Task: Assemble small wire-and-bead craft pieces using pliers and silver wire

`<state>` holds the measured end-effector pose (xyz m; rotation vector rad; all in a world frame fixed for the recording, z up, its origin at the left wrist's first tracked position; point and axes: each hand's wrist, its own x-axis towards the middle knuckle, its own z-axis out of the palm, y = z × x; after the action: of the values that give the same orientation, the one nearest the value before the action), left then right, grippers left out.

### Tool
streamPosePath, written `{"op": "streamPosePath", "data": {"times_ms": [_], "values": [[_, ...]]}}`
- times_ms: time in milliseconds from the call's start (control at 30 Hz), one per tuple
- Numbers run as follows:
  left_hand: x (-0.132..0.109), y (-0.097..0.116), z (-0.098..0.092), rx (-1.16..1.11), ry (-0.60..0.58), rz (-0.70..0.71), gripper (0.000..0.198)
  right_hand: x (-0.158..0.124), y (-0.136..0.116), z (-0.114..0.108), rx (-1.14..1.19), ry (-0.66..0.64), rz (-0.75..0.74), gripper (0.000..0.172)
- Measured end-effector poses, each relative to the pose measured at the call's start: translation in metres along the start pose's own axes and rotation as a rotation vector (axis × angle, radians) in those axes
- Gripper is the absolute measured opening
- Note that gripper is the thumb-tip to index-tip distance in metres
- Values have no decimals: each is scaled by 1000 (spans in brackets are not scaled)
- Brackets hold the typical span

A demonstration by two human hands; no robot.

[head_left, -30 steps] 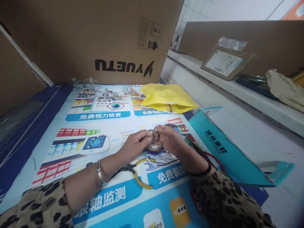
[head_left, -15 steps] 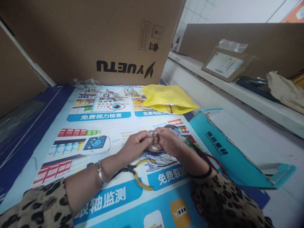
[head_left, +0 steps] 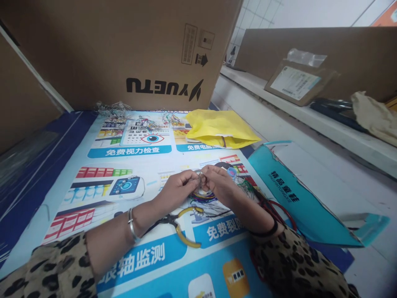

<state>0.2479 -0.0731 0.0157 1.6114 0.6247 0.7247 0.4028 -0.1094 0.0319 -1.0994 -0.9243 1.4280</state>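
Low in the middle, yellow-handled pliers (head_left: 170,219) lie on the printed sheet (head_left: 151,162). Just above, the left hand (head_left: 181,184) has its fingers pinched narrow. Colored strings (head_left: 204,198) lie under both hands, mid-frame. The right hand (head_left: 218,182) pinches close by. I cannot tell what tiny thing they hold. A blue box (head_left: 287,196) sits at the right.

tan leopard-print sleeves (head_left: 63,267) with dark spots; a silver bangle (head_left: 130,223) at left, a black band (head_left: 267,233) at right.
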Motion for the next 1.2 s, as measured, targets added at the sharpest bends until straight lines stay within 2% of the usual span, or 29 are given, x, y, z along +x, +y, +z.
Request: {"op": "streamPosePath", "data": {"times_ms": [233,500,767,933,1200], "values": [[2,-6,1,-59,9,-34,14,2,5,-2,-282,64,-120,26],[3,-1,2,-135,12,-98,15,0,3,0,-426,93,-186,24],[5,-8,1,-52,45,-74,13,-2,0,2,-388,76,-202,17],[4,-5,1,-32,46,-76,12,-2,2,1,-355,52,-220,13],[5,-2,2,-62,59,-86,9,-1,4,0,-337,82,-250,11]]}}
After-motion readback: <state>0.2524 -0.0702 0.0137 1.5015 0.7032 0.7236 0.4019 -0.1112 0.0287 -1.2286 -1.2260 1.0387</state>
